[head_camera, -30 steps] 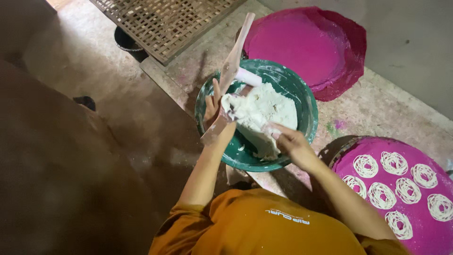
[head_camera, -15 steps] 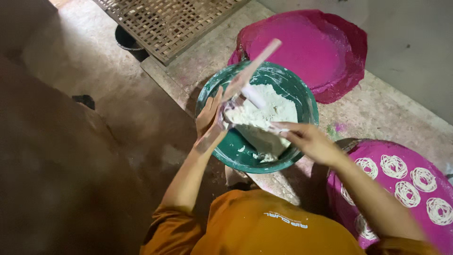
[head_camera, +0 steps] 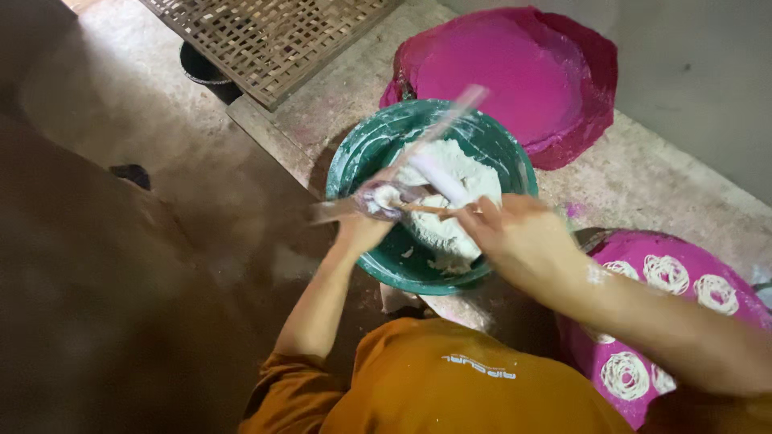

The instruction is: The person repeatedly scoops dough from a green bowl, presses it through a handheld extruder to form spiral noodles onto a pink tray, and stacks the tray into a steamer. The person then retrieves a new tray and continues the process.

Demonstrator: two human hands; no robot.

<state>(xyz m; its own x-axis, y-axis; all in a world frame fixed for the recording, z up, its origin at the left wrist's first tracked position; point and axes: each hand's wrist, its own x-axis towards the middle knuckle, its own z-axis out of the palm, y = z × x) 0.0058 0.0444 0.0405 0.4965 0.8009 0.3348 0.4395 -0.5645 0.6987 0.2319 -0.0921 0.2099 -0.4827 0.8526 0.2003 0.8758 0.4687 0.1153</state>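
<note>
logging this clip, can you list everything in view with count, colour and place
basin: 1, green, centre, on the concrete floor
dough: 1 mass, white, inside the basin
stick: 1, pale, blurred, slanting over the dough
round mat: 1, magenta, bare, behind the basin
mat with coils: 1, magenta, right, bearing white coiled pieces
woven tray: 1, tan, top left
dark pot: 1, black, under the tray's edge
left hand: at the basin's near rim, holding something blurred
right hand: over the dough

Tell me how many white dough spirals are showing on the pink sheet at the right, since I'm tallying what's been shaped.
5 show on the pink sheet: three along the top, two at the bottom. The right arm crosses the sheet, so others may be hidden.
</note>
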